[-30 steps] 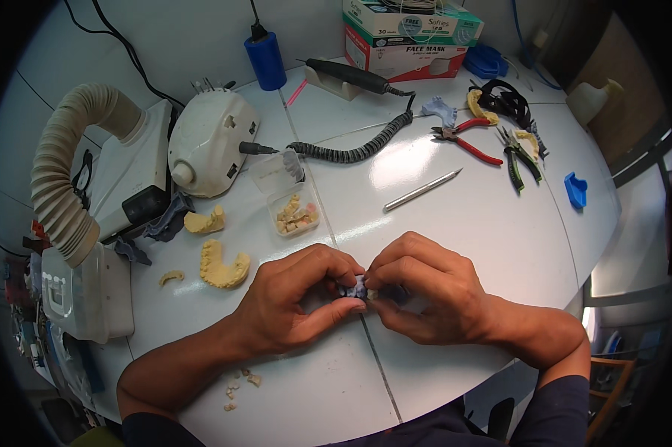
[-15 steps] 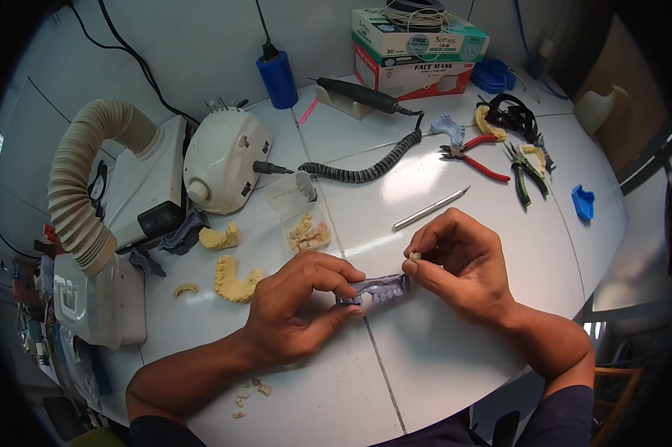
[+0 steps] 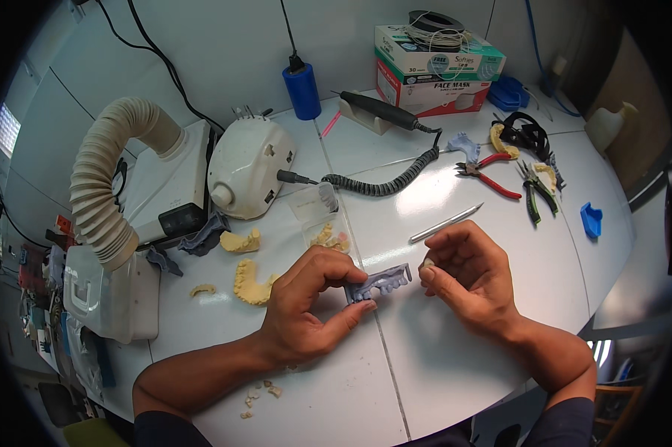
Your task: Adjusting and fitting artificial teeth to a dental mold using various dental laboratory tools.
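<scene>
"Left grip [image 3: 305,299]?"
"Is holding the violet model [image 3: 388,281], frame centre."
"Right grip [image 3: 468,279]?"
"Is pinching a pale chip [image 3: 428,263], right of centre; now moving farther from the model."
"Meaning?"
"Model and chip are standing apart."

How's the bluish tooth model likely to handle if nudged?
The bluish tooth model is probably stiff: its unsupported end shows no sag. Its small projecting teeth may chip if knocked. Gripped at one end by the left hand, it could pivot.

Dental model [image 3: 388,282] partly behind left hand [image 3: 304,299]
</scene>
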Action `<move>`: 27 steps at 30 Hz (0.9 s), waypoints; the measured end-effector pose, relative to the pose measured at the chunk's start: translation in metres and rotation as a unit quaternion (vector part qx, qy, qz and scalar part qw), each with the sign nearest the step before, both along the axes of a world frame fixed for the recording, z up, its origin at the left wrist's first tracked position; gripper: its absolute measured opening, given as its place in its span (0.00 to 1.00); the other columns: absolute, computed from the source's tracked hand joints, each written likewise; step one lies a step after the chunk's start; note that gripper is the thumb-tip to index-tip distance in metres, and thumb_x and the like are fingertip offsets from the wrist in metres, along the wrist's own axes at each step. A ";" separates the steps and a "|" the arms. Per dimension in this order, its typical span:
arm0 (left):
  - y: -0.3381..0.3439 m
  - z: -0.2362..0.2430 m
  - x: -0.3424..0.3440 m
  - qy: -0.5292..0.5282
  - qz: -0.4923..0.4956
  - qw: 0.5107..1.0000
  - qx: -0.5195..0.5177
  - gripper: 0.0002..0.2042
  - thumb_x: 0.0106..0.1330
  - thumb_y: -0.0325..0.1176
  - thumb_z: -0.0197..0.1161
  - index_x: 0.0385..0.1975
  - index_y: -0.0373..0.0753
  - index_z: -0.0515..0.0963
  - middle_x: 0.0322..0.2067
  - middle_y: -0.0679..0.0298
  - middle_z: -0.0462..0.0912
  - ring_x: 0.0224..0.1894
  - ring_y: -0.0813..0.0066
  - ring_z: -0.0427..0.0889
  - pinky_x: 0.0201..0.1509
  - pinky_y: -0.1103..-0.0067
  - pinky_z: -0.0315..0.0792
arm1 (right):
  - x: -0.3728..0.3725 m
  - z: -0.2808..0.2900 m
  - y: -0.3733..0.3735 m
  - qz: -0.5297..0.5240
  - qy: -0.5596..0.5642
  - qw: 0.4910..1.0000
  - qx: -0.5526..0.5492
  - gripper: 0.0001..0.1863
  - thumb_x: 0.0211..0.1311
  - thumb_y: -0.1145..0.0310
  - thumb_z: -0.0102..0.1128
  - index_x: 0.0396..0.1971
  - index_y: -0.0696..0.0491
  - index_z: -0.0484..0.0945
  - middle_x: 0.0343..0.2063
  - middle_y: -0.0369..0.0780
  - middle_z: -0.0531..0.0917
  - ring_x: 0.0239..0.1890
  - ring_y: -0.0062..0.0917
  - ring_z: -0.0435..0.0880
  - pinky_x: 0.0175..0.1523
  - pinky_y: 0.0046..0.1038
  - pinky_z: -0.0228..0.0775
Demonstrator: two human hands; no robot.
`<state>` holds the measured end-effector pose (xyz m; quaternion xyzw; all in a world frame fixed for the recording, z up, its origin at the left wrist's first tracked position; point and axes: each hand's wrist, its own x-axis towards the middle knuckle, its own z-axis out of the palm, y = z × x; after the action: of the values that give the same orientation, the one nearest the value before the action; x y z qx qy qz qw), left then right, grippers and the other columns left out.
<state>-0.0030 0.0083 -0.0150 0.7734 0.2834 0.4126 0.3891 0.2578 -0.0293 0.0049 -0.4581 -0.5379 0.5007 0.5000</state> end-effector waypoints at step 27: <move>-0.001 -0.001 0.002 -0.020 -0.017 0.999 -0.041 0.18 0.63 0.21 0.75 0.51 0.32 0.78 0.49 0.55 0.79 0.52 0.68 0.87 0.60 0.75 0.85 | 0.004 0.002 0.002 0.069 -0.257 0.942 0.202 0.25 0.57 0.82 0.70 0.58 0.59 0.83 0.30 0.40 0.84 0.27 0.24 0.86 0.34 0.25 0.80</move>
<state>-0.0007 0.0078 -0.0156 0.7530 0.2788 0.4093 0.4332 0.2614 -0.0278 0.0069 -0.4227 -0.7683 0.2798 0.3907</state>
